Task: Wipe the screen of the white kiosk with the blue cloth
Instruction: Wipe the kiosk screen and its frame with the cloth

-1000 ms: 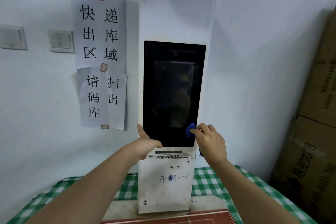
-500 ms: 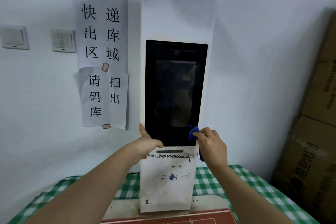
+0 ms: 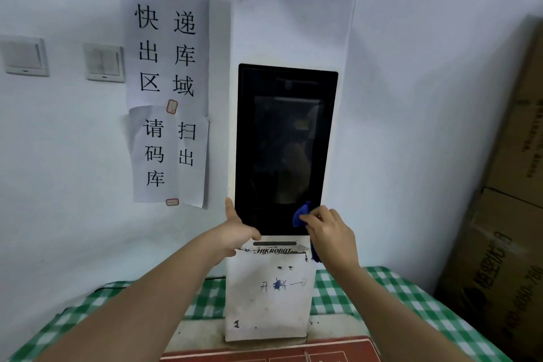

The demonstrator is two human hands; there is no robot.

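Wiping at the bottom right of the screen (image 3: 283, 144): right hand (image 3: 330, 232) has its fingers curled round a bunched blue cloth (image 3: 301, 214), pressing the wad onto the dark glass just above the lower bezel. A tail of cloth hangs below the palm beside the kiosk's right edge. Left hand (image 3: 238, 229) braces the white kiosk (image 3: 270, 297) at the screen's lower left corner, thumb up along the side, fingers laid roughly flat on the glass; fingertips hard to make out, probably not gripping. Kiosk stands on a green checked tablecloth (image 3: 382, 294), against the wall beside paper signs (image 3: 167, 94).

Judgement: only the lowest strip is under the cloth, most of the glass above looks still to cover. To do it well, keep flat even pressure, spread the wad wider, run overlapping strokes edge to edge, work upward, keep the left hand steadying but off wiped glass. Shift the brace to the white casing.
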